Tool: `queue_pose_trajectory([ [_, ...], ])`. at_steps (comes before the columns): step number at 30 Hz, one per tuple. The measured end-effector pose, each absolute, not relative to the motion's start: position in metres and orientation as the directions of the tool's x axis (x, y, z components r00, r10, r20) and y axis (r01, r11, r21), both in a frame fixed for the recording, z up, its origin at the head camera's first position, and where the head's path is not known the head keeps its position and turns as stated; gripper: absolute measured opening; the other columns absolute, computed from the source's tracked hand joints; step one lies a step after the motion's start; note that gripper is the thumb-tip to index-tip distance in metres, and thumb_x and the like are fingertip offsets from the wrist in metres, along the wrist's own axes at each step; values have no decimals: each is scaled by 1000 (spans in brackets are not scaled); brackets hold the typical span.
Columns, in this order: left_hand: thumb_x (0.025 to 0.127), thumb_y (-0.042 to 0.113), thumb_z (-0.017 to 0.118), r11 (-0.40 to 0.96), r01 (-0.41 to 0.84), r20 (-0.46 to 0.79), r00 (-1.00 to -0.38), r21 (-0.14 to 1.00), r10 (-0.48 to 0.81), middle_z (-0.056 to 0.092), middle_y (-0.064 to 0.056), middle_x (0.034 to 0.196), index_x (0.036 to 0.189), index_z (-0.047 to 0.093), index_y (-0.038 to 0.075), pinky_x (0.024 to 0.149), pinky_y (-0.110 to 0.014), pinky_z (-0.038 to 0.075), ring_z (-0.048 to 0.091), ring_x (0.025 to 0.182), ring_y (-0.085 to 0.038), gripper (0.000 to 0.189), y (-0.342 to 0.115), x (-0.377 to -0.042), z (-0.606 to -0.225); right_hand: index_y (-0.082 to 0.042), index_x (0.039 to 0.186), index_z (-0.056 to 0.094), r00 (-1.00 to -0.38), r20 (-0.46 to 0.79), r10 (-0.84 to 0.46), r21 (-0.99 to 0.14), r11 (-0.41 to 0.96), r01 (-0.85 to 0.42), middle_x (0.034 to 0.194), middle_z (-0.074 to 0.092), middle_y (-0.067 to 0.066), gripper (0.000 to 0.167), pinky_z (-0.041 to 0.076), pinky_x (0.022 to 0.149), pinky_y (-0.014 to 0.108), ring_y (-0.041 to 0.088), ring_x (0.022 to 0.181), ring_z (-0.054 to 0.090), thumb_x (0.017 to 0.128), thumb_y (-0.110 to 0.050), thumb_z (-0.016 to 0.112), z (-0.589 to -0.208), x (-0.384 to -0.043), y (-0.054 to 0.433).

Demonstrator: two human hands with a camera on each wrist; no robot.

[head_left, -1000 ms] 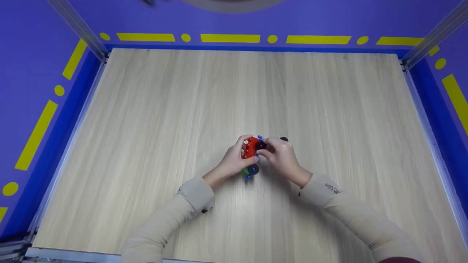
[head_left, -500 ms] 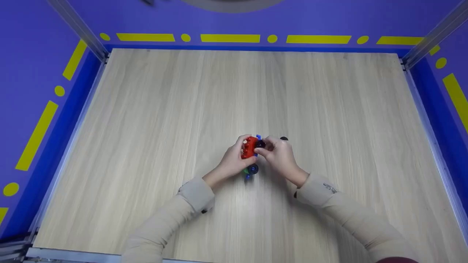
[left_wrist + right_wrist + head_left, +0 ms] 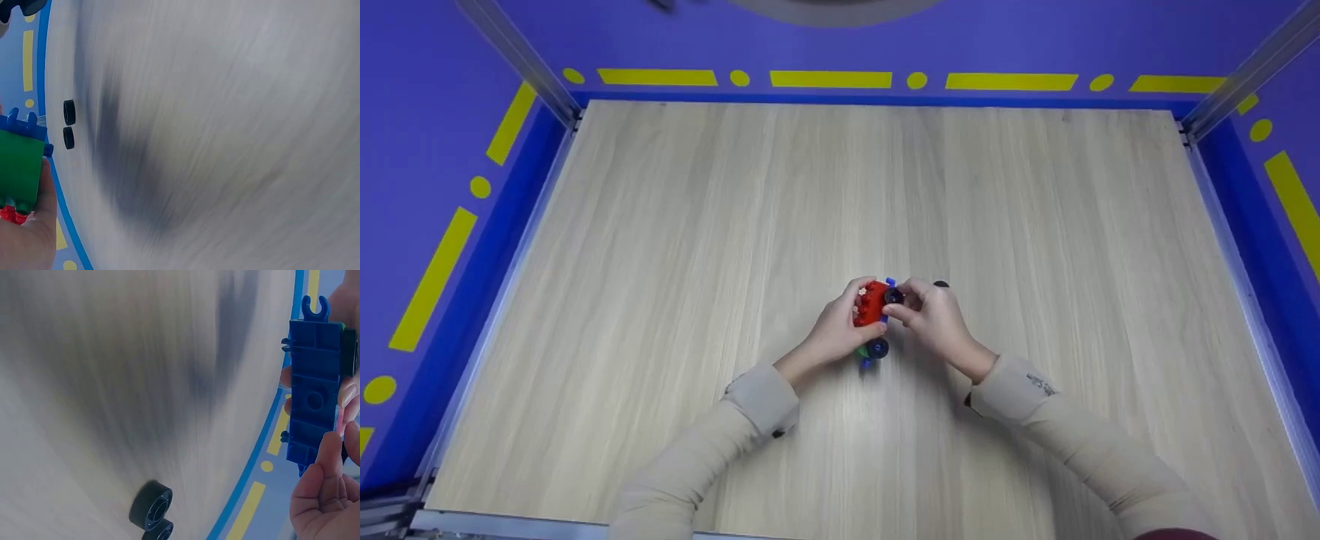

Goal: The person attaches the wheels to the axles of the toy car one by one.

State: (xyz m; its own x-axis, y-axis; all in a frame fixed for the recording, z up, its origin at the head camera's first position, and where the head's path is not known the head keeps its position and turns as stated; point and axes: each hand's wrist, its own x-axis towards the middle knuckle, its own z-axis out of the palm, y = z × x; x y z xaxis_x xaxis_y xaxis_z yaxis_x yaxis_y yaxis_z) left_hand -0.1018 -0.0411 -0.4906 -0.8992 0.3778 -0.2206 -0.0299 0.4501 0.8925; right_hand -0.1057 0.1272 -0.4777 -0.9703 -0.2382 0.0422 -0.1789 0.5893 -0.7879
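Between the hands, off the table, is a toy brick vehicle with a blue base (image 3: 315,388), a red brick (image 3: 871,304) and a green brick (image 3: 19,166). My left hand (image 3: 834,324) grips it round the bricks, the thumb along its near side. With thumb and fingers, my right hand (image 3: 941,319) pinches a black wheel (image 3: 893,296) at the vehicle's far end. A second black wheel (image 3: 877,348) sits on the same side at the near end. In the right wrist view, the base's other side shows two bare blue axle stubs, and a blue hook tops one end.
Two loose black wheels, one upper (image 3: 69,112) and one lower (image 3: 68,138) in the left wrist view, stand close together on the wooden table (image 3: 720,225). In the head view, one shows just beyond the right hand. Blue walls (image 3: 840,52) with yellow marks enclose the table.
The pinched wheel has turned, so its hub now faces the head camera. My right hand has shifted slightly left, and the vehicle has moved very little in the left hand.
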Motion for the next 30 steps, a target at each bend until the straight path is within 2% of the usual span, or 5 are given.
queue_pose_trajectory([
  [11,81,18,62,445,-60,-252,-888,894,386,51,-7,117,137,26,17,85,-36,44,48,95,-20,66,-42,-103,-493,0,93,63,-956,120,-266,-732,627,-266,74,62,9,28,48,61,26,14,65,53,72,-19,70,-481,-104,128],
  [21,81,19,62,453,-70,-263,-887,889,379,52,-6,115,136,27,18,83,-34,43,48,93,-19,65,-42,-102,-492,-2,91,62,-942,172,-289,-709,628,-322,73,61,7,25,49,61,27,12,65,54,73,-18,69,-485,-104,128],
  [30,80,19,62,451,-70,-264,-885,890,383,52,-6,114,136,27,18,81,-33,43,48,94,-20,66,-44,-103,-493,-3,94,60,-942,167,-289,-708,630,-319,72,60,5,27,47,59,23,11,64,52,74,-19,68,-486,-104,128],
])
